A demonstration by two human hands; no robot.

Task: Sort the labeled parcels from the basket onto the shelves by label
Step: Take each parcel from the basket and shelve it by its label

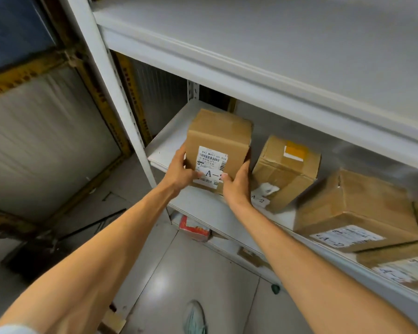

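Both hands clasp one brown cardboard parcel [217,136] at the centre of the frame. Left hand [179,169] curls round its lower left edge with the thumb laid across the front. Right hand [237,184] cups the lower right corner, thumb tip on the white label [211,165], which reads "A-2". Both forearms reach up from the bottom corners of the frame, nearly straight, converging at the parcel.

The held parcel stands upright at the front of the middle shelf [167,141], near that shelf's left end; whether its base rests fully on the board cannot be told.

Four parcels show in all, each with an A-2 label. To the right along the same shelf sit a second parcel [287,169], tilted, just beside the right hand, then a third parcel [355,208], then a fourth parcel [396,268], cut off by the frame's right edge.

An upper shelf [251,44] spans the top. One white upright post [111,92] runs down at left. Below, one red box [193,229] lies on a lower shelf, above the pale floor [203,273].
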